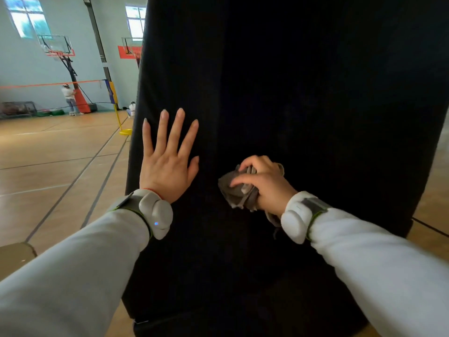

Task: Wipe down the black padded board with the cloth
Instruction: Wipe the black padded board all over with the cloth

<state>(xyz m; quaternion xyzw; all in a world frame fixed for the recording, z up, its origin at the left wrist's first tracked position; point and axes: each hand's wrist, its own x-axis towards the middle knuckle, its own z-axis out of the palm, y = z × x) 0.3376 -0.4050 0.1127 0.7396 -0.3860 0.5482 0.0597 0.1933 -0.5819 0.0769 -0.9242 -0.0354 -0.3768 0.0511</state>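
The black padded board [303,93] stands upright and fills most of the view, from the top edge down to the floor. My left hand [167,159] lies flat on it near its left edge, fingers straight and spread, pointing up. To the right and a little lower, my right hand [264,183] grips a crumpled grey cloth [237,190] and holds it against the board's face. Both wrists carry white bands over grey sleeves.
A wooden gym floor [60,161] with dark court lines stretches to the left. A yellow net post base [125,132] stands near the board's left edge. Far off are a basketball hoop stand [70,69] and a person [69,98] beside it.
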